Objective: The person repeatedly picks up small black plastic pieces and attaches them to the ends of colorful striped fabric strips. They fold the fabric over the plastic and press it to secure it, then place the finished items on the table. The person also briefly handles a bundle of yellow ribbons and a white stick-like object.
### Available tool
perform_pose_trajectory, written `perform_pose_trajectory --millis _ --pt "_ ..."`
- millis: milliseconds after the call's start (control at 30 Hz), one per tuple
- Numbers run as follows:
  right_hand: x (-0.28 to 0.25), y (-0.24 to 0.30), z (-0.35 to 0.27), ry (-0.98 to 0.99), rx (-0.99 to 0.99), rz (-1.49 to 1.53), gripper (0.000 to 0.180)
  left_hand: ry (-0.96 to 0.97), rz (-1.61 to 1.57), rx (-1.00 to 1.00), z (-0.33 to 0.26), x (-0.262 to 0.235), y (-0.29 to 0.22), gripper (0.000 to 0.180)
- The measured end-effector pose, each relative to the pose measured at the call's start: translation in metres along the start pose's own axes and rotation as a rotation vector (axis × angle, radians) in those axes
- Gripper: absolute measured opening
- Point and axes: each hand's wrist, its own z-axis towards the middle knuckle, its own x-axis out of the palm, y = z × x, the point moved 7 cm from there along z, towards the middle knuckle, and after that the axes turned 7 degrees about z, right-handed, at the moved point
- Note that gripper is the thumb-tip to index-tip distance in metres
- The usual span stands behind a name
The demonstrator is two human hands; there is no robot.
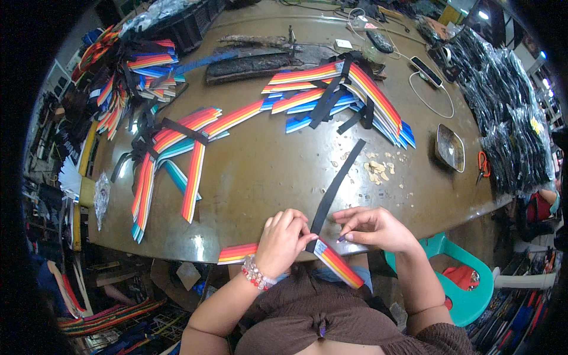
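At the table's near edge, my left hand (285, 239) pinches a folded strap (337, 265) with red, orange, yellow and white stripes. A black webbing strip (336, 189) crosses its fold under my left thumb and runs up the table. The strap's two ends point left and lower right. A small pale label shows on the strap beside the black strip. Just right of that strip, my right hand (374, 228) is raised with thumb and fingers drawn close together. Something small and bluish shows at the fingertips, too small to name.
Striped straps with black strips lie in bundles at left (194, 177) and far centre (378, 97). Pale shell-like bits (377, 170), a metal dish (451, 148), orange-handled snips (484, 165) and plastic-wrapped black packs (503, 89) are to the right. A green chair (482, 302) stands below.
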Motion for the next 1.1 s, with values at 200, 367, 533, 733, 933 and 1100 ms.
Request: perform_pose_trajectory --millis 200,367,533,733,933,1100 --pt "-0.006 -0.011 0.004 -0.116 0.033 0.211 0.013 -0.283 0.121 0.007 -0.003 -0.031 -0.013 0.036" --pt "0.005 -0.001 0.008 0.005 0.068 0.100 0.012 -0.113 -0.106 -0.075 -0.007 -0.027 0.003 0.037" --pt "0.009 0.041 0.040 -0.026 -0.025 -0.494 0.010 -0.303 -0.441 -0.153 0.020 -0.069 0.026 0.025" --pt "-0.086 0.179 0.118 -0.292 -0.588 -0.794 0.016 -0.816 0.384 -0.380 0.029 -0.177 0.125 0.029" --pt "-0.225 0.143 0.142 -0.602 0.134 -1.117 0.024 -0.661 0.358 -0.463 0.002 -0.135 0.198 0.039" --pt "-0.217 0.104 0.174 -0.555 -0.389 0.088 0.036 -0.654 0.330 -0.413 0.011 -0.133 0.194 0.037"
